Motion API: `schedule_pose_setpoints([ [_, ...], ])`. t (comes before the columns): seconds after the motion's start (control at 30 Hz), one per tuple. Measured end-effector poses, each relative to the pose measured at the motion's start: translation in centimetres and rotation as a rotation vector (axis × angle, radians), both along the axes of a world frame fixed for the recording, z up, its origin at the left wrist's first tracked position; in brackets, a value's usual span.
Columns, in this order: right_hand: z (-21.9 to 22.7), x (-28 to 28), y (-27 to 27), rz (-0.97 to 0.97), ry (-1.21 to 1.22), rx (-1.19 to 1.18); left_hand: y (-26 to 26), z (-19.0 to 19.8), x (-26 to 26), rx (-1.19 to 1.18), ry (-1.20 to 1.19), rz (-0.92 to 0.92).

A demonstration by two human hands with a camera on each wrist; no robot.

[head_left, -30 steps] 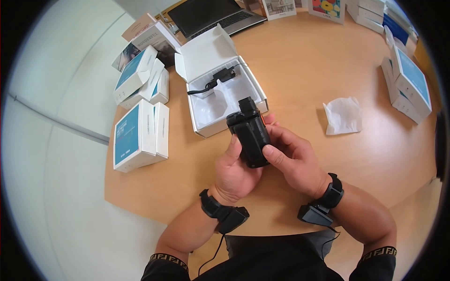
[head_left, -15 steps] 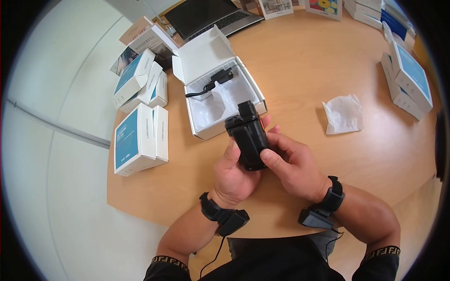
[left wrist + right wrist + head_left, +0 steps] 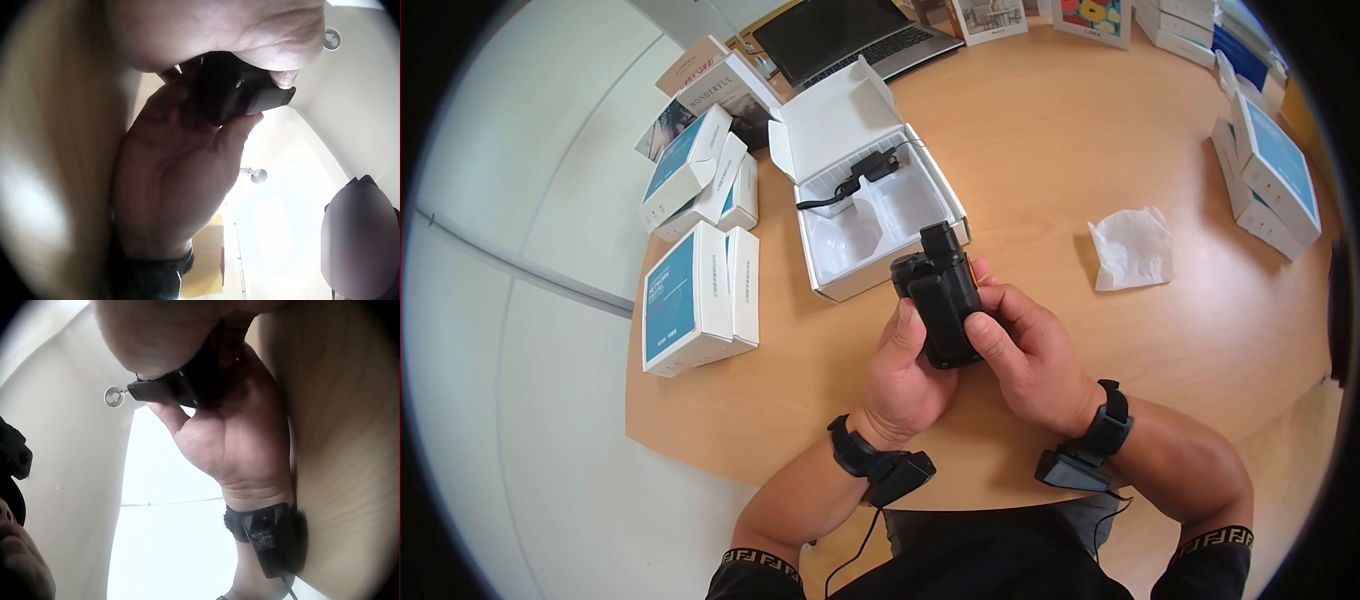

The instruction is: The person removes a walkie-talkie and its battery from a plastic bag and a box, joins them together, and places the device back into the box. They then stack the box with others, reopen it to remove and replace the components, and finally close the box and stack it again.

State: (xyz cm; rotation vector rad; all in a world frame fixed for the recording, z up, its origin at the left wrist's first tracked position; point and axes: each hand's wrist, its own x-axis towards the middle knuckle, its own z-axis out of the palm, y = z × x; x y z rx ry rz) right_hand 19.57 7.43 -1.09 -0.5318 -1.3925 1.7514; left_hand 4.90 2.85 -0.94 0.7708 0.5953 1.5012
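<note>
A black walkie-talkie (image 3: 945,310) with a stubby antenna, a knob on top and a back clip is held up between both hands, its clip side facing the head camera. My left hand (image 3: 908,380) grips it from the left, thumb against the clip. The right hand (image 3: 1040,365) holds the lower right edge, thumb on the back and fingers curled behind. An orange strip shows on its right side. In the left wrist view the walkie-talkie (image 3: 228,90) is dark and partly hidden by the hands.
Just beyond the hands stands an open white box (image 3: 830,278) with a plastic tray and a black power adapter (image 3: 873,166). Blue-and-white boxes (image 3: 672,305) stand at left, more (image 3: 1275,155) at right. A crumpled white wrapper (image 3: 1133,250) lies right; a laptop (image 3: 850,40) sits behind.
The walkie-talkie and both hands have shifted slightly right and toward the body. My left thumb has moved inward onto the clip. The grip of both hands continues.
</note>
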Motion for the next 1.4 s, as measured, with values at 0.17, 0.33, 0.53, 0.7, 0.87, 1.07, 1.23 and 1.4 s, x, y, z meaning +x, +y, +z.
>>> schedule_pose_setpoints([
  [0.17,-0.1,-0.1,0.0,-0.01,0.002,-0.011,0.0,0.1,0.0,0.004,0.043,0.017],
  [0.33,-0.1,0.0,0.2,0.024,0.003,-0.047,0.0,0.1,0.1,-0.024,0.024,0.039],
  [0.53,0.1,-0.2,0.0,0.068,0.079,-0.123,0.1,0.3,0.0,-0.031,0.004,0.035],
  [0.7,0.3,-0.1,0.1,0.121,0.1,-0.176,0.1,0.2,0.0,-0.043,-0.021,0.024],
  [0.87,0.0,0.0,0.2,0.094,0.066,-0.136,0.0,0.3,0.1,-0.046,-0.028,0.022],
  [1.07,-0.8,-0.2,-0.1,0.002,-0.012,-0.009,-0.2,0.2,0.3,-0.058,-0.015,0.004],
  [1.23,-0.9,-0.3,-0.2,-0.035,-0.058,0.058,-0.3,-0.2,0.2,-0.084,-0.037,-0.01],
  [1.4,-0.5,-0.2,-0.5,-0.094,-0.144,0.147,-0.4,-0.5,0.4,-0.101,-0.047,-0.003],
])
